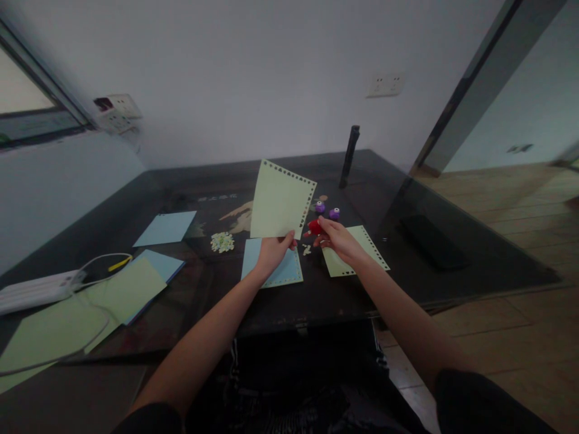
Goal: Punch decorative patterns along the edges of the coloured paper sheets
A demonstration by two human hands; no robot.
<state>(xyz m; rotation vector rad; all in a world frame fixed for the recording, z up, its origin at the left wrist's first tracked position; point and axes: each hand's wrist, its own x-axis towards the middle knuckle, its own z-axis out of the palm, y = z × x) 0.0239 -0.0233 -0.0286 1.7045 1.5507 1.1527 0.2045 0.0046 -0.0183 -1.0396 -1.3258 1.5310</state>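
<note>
My left hand (272, 251) holds up a pale green paper sheet (280, 201) by its bottom edge; the sheet's top and right borders are punched with small holes. My right hand (337, 238) grips a small red paper punch (313, 227) just right of the sheet. Under my left hand lies a blue sheet with a punched border (289, 271). Beneath my right wrist lies another green punched sheet (368, 244). Two purple punches (327, 210) stand just behind the red one.
A heap of punched paper bits (222, 242) lies left of the blue sheet. Blue and green sheets (126, 289) lie at the left with a white power strip (36, 290) and cable. A dark upright post (349, 155) stands at the back of the glass table (452, 265).
</note>
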